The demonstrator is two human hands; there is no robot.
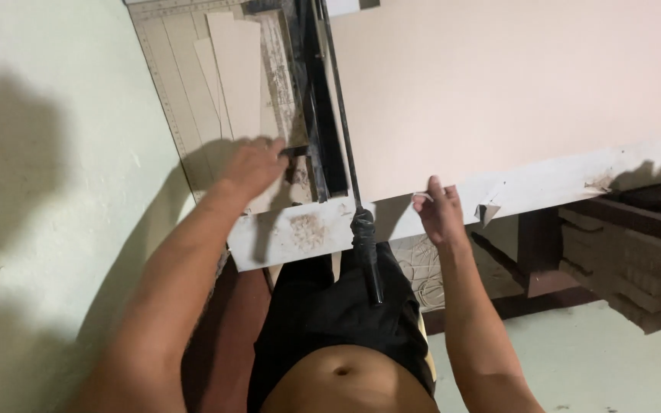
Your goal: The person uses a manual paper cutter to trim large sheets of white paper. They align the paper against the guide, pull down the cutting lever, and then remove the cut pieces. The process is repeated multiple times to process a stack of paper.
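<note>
A guillotine paper cutter lies on a worn white table point(545, 183). Its black blade arm point(329, 115) runs down the middle and ends in a black handle point(367, 256) that hangs past the table's front edge. My left hand point(252, 164) rests palm down on the cutter's ruled board point(174, 92), fingers touching narrow cut card strips point(235, 73) beside the blade. My right hand point(437, 213) grips the near edge of a large pale pink card sheet point(499, 84) lying to the right of the blade.
A pale green wall point(47, 191) stands close on the left. Under the table at right are stacked brown boards point(629, 268) and a dark frame. Pale floor point(575, 359) shows at the lower right.
</note>
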